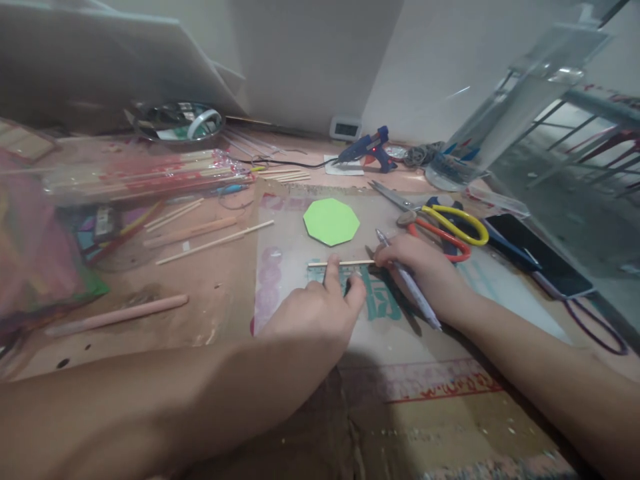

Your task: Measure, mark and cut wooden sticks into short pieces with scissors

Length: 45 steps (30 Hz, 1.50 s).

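Observation:
A thin wooden stick [354, 263] lies crosswise on the printed plastic sheet. My left hand [320, 313] rests over the sheet, index finger stretched onto the stick, thumb apart and the other fingers bent. At the stick's right end is my right hand [420, 270], closed around a pale pen [415, 297]. The pen slants, with one end above the fingers and the other toward me. My right fingertips hide that end of the stick. Beyond both hands lies a bright green octagonal piece [331, 221], apart from them.
Scissors [425, 217] and a phone [540, 253] lie to the right. At the back are a blue glue gun [367, 148], a small digital display [346, 127] and a tall clear container [505, 107]. Bagged sticks [145, 175], loose sticks [215, 241] and a pinkish rod [120, 315] are on the left.

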Each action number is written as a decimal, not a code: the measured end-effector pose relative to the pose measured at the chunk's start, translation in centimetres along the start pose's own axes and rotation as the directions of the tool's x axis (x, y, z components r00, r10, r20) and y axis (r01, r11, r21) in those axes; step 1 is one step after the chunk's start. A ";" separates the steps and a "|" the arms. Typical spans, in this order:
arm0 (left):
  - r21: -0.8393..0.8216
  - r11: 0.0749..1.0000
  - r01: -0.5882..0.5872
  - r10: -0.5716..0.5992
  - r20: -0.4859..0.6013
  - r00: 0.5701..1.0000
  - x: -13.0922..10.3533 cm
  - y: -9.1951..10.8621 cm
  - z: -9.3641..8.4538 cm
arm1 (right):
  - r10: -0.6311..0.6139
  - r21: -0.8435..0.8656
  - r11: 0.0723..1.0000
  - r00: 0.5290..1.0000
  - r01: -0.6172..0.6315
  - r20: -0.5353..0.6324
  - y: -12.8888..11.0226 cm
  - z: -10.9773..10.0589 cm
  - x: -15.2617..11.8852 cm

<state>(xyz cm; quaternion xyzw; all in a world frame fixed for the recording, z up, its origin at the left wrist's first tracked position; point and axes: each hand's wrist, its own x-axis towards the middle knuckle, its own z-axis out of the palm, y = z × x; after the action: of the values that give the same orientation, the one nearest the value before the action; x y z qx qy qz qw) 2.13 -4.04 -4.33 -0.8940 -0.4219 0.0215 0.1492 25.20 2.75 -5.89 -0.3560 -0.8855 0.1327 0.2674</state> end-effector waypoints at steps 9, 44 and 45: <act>0.045 0.999 0.003 -0.005 0.057 0.998 0.1 0.0 -0.5 | 0.000 0.002 1.000 1.000 0.000 0.027 -0.1 -0.1 -0.1; -0.056 0.998 -0.022 0.032 0.190 0.981 0.6 -0.4 -1.2 | -0.006 -0.032 0.999 1.000 0.006 -0.003 -1.2 -0.1 0.2; -0.057 0.998 -0.016 0.026 0.186 0.982 0.6 -0.4 -1.2 | -0.006 -0.044 0.999 1.000 0.006 -0.017 -1.3 -0.1 0.3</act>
<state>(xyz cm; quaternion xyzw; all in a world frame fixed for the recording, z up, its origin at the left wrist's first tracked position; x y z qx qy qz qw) 2.36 -3.66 -3.00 -0.8963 -0.4250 0.0952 0.0838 24.36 1.98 -5.12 -0.3603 -0.8870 0.1092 0.2675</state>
